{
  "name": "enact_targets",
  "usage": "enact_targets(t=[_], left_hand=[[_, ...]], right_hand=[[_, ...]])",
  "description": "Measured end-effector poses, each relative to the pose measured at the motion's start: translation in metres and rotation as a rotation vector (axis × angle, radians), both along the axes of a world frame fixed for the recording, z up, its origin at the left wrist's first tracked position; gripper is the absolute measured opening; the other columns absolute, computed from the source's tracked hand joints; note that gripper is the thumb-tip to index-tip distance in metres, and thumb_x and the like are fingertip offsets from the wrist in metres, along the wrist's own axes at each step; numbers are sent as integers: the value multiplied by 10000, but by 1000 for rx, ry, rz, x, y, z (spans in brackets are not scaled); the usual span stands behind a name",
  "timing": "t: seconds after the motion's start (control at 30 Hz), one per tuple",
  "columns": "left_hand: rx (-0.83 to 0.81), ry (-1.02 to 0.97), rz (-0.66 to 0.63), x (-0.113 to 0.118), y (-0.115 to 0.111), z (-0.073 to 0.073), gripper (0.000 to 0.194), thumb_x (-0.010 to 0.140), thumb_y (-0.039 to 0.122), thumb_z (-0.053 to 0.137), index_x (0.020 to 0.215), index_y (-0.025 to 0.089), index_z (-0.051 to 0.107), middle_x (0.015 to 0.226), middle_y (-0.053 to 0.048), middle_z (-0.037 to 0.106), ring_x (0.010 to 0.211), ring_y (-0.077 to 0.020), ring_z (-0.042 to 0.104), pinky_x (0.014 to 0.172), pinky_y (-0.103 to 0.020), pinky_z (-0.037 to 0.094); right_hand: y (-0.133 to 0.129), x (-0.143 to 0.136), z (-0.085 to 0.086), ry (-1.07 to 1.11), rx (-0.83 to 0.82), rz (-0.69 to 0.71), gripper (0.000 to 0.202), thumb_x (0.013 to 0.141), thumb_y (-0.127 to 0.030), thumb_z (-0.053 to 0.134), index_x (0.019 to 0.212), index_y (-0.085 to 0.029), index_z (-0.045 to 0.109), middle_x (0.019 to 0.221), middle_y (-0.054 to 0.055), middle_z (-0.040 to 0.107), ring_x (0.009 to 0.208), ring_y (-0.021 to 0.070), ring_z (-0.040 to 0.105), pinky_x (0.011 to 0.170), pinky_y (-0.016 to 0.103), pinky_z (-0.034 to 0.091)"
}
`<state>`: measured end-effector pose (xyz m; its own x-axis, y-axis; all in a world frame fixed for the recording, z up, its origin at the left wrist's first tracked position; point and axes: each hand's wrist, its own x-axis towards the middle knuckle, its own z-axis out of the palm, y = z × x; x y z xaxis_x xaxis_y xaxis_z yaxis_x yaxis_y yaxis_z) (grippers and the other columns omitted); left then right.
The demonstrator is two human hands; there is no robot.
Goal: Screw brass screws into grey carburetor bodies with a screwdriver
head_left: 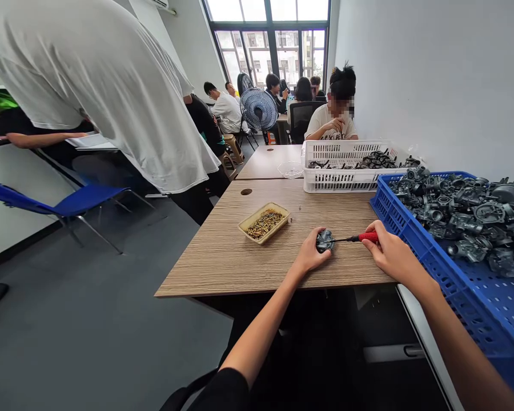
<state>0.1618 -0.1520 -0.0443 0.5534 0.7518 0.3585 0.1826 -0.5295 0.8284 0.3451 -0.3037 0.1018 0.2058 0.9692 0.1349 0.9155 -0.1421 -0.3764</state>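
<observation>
On the wood-grain table point(205, 268), near its front edge, my left hand point(310, 254) is closed around a small grey metal casting point(324, 240), which looks like a carburetor part. My right hand point(388, 251) grips the red handle of a screwdriver point(366, 236). Its dark shaft lies nearly level and points left, with the tip at the casting; whether it sits in a screw is too small to tell. To the left of my hands stands a cream tray point(245, 229) holding many small brass-coloured pieces.
A blue crate point(415, 231) piled with metal castings stands at the right. Behind it is a white crate point(321, 184) of similar parts. A person point(334, 114) sits across the table; another person in a white shirt point(111, 85) bends over at the left, near a blue chair point(85, 197).
</observation>
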Motion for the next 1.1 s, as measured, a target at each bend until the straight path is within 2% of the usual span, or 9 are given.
enact_targets(t=[0.07,0.13,0.3,0.5,0.63,0.7,0.83,0.9,1.1], left_hand=[[5,-3,0,0,0,0,675,717,206,671,1371,213,505,1343,-84,620,1209,-241,602,1114,-393,452],[3,2,3,0,0,0,674,721,211,674,1373,216,505,1345,-83,621,1206,-242,604,1106,-393,458],[-5,14,4,-1,-1,1,678,720,207,680,1375,221,504,1362,-84,618,1220,-245,602,1118,-400,454],[-9,15,6,-2,-1,2,684,717,203,670,1380,225,502,1358,-84,618,1226,-248,600,1124,-405,451],[-6,4,4,-1,-1,2,679,721,203,670,1378,220,500,1368,-87,610,1244,-245,593,1139,-401,440],[-7,6,1,-2,-1,1,684,722,205,673,1383,219,494,1370,-88,609,1245,-244,591,1141,-402,437],[-4,5,4,-2,-1,0,687,719,207,677,1381,226,494,1366,-87,610,1237,-245,591,1134,-404,440],[-7,5,5,-2,-1,1,685,718,207,676,1379,231,496,1360,-84,614,1231,-243,592,1130,-403,442],[-15,16,7,-2,-1,2,687,715,204,678,1377,224,499,1359,-84,616,1231,-248,595,1132,-415,444]], right_hand=[[1,-2,1,-131,-50,-143,231,1022,-469,417,1056,-250,481,878,91,729,798,298,709,620,317,399],[1,-2,1,-166,-75,-184,266,1019,-498,419,1057,-244,491,826,90,721,757,303,704,604,318,382],[-1,3,-1,95,3,78,206,1008,-409,434,1163,-273,428,1027,61,736,916,249,713,703,303,451],[0,-1,2,-132,-93,-147,300,1017,-545,397,1023,-254,471,802,68,707,771,303,697,596,309,363],[-1,2,0,86,-13,63,230,1010,-445,439,1155,-266,432,960,55,727,853,249,703,675,299,431],[-1,1,-1,108,4,98,202,1009,-406,438,1157,-269,430,1025,60,726,901,242,703,692,294,435],[1,-7,2,-127,-71,-144,255,1019,-498,415,1045,-253,481,860,72,719,821,301,707,619,308,357],[1,-8,3,-167,-99,-202,302,1016,-542,410,1023,-250,490,802,69,709,789,315,705,611,314,344],[0,1,-2,92,24,59,224,998,-412,451,1168,-266,441,1003,63,735,893,252,707,690,306,441]])
